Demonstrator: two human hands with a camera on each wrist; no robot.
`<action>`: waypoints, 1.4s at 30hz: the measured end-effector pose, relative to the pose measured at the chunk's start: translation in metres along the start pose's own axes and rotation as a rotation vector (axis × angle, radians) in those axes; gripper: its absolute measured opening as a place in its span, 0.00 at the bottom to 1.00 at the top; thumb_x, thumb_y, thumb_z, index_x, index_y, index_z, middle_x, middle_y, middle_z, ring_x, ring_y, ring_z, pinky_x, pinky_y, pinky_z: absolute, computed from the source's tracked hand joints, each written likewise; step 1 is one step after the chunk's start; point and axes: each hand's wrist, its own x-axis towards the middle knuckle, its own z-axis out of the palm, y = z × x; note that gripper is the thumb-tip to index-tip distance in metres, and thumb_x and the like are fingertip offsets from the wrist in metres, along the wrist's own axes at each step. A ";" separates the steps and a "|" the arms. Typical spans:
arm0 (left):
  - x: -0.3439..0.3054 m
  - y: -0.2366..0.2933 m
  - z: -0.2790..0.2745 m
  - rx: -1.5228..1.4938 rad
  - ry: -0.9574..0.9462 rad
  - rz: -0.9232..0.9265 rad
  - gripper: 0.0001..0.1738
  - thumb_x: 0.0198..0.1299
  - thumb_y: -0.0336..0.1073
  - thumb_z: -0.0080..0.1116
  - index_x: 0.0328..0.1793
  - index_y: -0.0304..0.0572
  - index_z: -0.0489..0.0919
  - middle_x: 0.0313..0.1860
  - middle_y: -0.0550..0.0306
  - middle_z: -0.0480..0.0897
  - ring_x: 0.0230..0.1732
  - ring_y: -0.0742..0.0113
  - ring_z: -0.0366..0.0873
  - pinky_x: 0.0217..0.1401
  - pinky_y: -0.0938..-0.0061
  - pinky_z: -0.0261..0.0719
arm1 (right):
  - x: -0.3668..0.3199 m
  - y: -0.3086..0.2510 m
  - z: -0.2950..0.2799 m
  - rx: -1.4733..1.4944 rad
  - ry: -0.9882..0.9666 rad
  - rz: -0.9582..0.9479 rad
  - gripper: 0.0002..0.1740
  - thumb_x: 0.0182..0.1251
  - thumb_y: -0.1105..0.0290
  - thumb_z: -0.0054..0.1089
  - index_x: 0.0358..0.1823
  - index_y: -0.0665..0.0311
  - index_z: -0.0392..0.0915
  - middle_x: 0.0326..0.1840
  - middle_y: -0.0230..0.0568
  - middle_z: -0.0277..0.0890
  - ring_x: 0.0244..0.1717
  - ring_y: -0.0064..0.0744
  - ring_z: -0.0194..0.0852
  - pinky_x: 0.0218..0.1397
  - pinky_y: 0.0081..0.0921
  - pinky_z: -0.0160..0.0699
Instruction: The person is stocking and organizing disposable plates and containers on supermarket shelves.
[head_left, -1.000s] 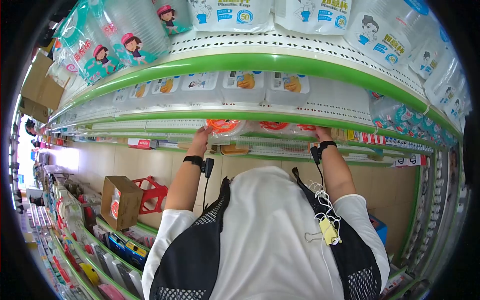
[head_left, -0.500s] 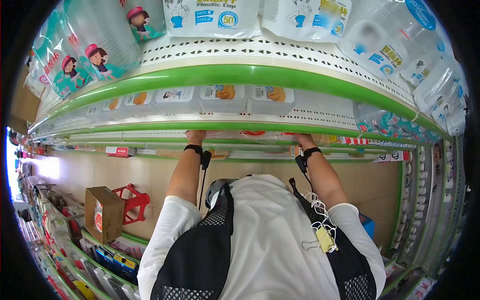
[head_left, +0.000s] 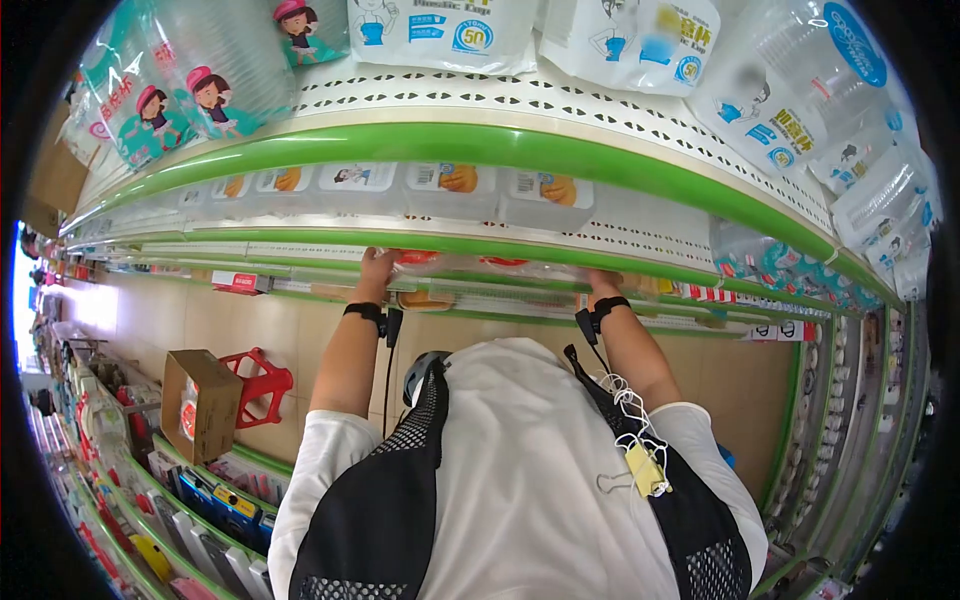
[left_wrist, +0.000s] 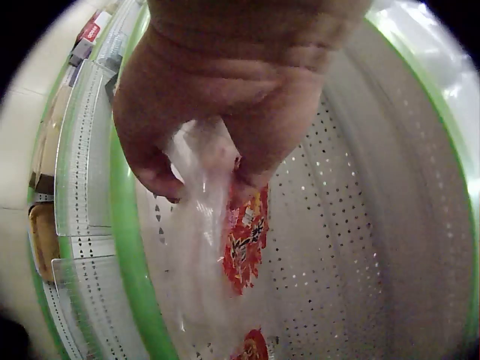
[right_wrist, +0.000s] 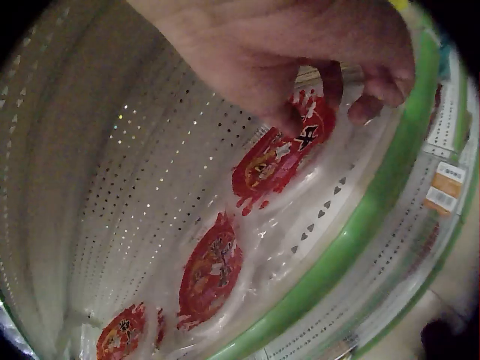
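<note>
"What's the left hand point(left_wrist: 225, 86) doing?"
"Pinching the left pack point(left_wrist: 245, 244), thumb and fingers clamped on its clear plastic (the red label shows just beside the fingertips)."
"And the right hand point(right_wrist: 292, 45)?"
"At the other end of the row, fingers bent, thumb over the right pack point(right_wrist: 281, 165) at its label. Whether they grip it, I cannot tell."
"Where are the packs?"
"Lined up on the shelf point(right_wrist: 349, 240), the middle pack point(right_wrist: 211, 274) between the other two."
</note>
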 end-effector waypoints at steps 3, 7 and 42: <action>-0.031 0.009 -0.037 -0.124 -0.095 -0.079 0.28 0.52 0.29 0.63 0.62 0.43 0.72 0.46 0.50 0.83 0.44 0.55 0.84 0.35 0.62 0.85 | 0.005 -0.003 0.008 -0.009 0.044 -0.014 0.13 0.69 0.58 0.62 0.46 0.54 0.72 0.28 0.32 0.69 0.25 0.26 0.67 0.25 0.24 0.66; -0.082 0.003 -0.069 -0.470 -0.221 -0.057 0.21 0.56 0.30 0.61 0.57 0.46 0.73 0.41 0.56 0.83 0.34 0.65 0.83 0.26 0.76 0.79 | 0.011 -0.004 0.015 -0.022 0.051 -0.005 0.13 0.69 0.58 0.62 0.46 0.54 0.72 0.28 0.32 0.69 0.25 0.26 0.67 0.25 0.24 0.66; -0.200 -0.082 -0.191 -0.710 0.037 -0.131 0.16 0.60 0.30 0.60 0.55 0.41 0.75 0.50 0.56 0.84 0.46 0.63 0.83 0.49 0.69 0.83 | -0.025 -0.062 0.129 0.021 -0.407 -0.265 0.06 0.69 0.64 0.62 0.35 0.51 0.74 0.27 0.27 0.68 0.28 0.23 0.64 0.31 0.25 0.65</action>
